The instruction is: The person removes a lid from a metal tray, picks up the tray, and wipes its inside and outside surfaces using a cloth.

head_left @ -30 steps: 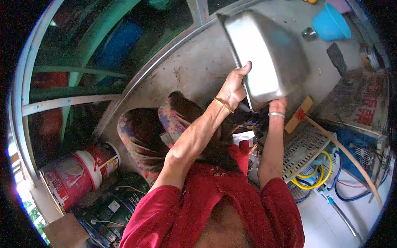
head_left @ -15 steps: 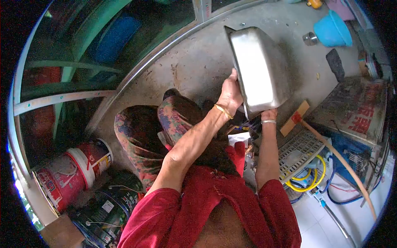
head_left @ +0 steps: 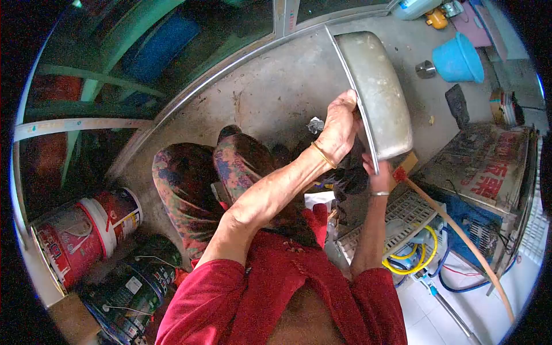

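Note:
A deep stainless steel sink (head_left: 376, 92) is held up on edge, its flat rim facing left and its dull, blotchy outer shell to the right. My left hand (head_left: 340, 123) is closed around the rim near its middle, fingers partly hidden behind the metal. At the rim's lower corner, my right hand (head_left: 376, 172) touches the edge, slightly blurred, with its fingers bent against it. Below my left hand, a crumpled silvery scrap (head_left: 315, 125) lies on the concrete floor.
A blue bucket (head_left: 458, 59) and a metal cup (head_left: 425, 69) stand at upper right. A wooden-handled tool (head_left: 460, 230) leans across a plastic crate (head_left: 402, 215) beside a yellow hose (head_left: 422, 259). Paint buckets (head_left: 86, 236) sit at left, near the glass-panelled frame (head_left: 86, 125).
The sink has turned, so its bright flat face no longer shows and its rim appears edge-on. My left hand moved up and right with it. My right hand shifted from underneath to the rim's corner.

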A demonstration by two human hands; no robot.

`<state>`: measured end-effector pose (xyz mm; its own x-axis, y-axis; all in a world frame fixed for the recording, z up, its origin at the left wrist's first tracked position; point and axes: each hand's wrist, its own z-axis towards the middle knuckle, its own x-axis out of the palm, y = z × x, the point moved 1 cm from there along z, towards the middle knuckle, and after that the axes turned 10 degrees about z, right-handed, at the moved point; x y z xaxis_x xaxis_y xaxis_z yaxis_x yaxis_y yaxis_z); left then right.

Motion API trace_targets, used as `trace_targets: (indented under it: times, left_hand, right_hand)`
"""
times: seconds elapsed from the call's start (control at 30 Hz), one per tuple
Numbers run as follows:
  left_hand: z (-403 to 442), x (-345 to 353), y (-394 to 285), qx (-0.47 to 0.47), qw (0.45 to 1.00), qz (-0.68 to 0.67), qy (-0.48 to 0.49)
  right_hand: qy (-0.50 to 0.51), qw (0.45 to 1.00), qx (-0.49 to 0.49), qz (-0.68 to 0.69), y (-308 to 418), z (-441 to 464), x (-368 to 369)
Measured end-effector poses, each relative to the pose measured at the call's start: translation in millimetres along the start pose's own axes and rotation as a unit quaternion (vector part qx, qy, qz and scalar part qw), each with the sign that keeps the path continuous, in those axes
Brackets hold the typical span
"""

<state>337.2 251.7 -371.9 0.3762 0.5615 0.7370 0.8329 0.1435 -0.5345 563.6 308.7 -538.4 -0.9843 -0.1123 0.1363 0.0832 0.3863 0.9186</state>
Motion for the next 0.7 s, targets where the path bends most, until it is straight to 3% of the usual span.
trace_targets:
  times: [0.07,0.1,0.17,0.23,0.3,0.33,0.43,0.47,0.53,0.6,0.7]
  left_hand:
    - [3.2,-0.9,-4.4,0.014,0.999,-0.003,-0.032]
    - [5.1,-1.9,-6.4,0.014,0.999,-0.006,-0.034]
    - [7.2,-1.4,-8.4,0.018,0.997,-0.003,-0.078]
    - [9.4,-1.6,-10.3,0.012,0.996,-0.027,-0.081]
    - [9.6,-0.7,-13.8,0.017,0.995,-0.014,-0.092]
    - [10.3,-1.1,-14.6,0.021,0.995,-0.019,-0.094]
    - [15.1,-4.3,-13.9,0.039,0.994,-0.021,-0.096]
    - [16.3,-7.0,-12.7,0.044,0.995,-0.003,-0.087]
    - [24.3,-14.6,-9.9,0.048,0.996,0.014,-0.079]
    - [31.0,-16.9,-11.9,-0.013,0.999,0.029,0.008]
    - [23.1,-29.9,-27.1,-0.065,0.994,0.064,-0.051]
  right_hand:
    - [-0.072,0.984,-0.165,0.013,48.2,-1.1,-3.0]
    - [-0.069,0.938,-0.324,0.1,71.9,4.7,-10.4]
    - [-0.124,0.927,-0.35,-0.056,170.3,-61.3,70.9]
    - [-0.06,0.899,-0.399,-0.172,205.6,-82.3,111.3]
    - [0.062,0.785,-0.526,-0.321,216.8,-89.8,145.5]
    - [0.112,0.732,-0.541,-0.398,217.0,-87.4,155.7]
    - [0.219,0.691,-0.512,-0.461,203.5,-88.0,188.9]
    - [0.223,0.689,-0.511,-0.462,197.6,-81.6,190.1]
    - [0.226,0.637,-0.495,-0.546,185.1,-63.3,183.0]
    - [0.231,0.633,-0.479,-0.563,196.6,-59.3,180.5]
    - [0.205,0.637,-0.506,-0.544,221.2,-34.2,159.5]
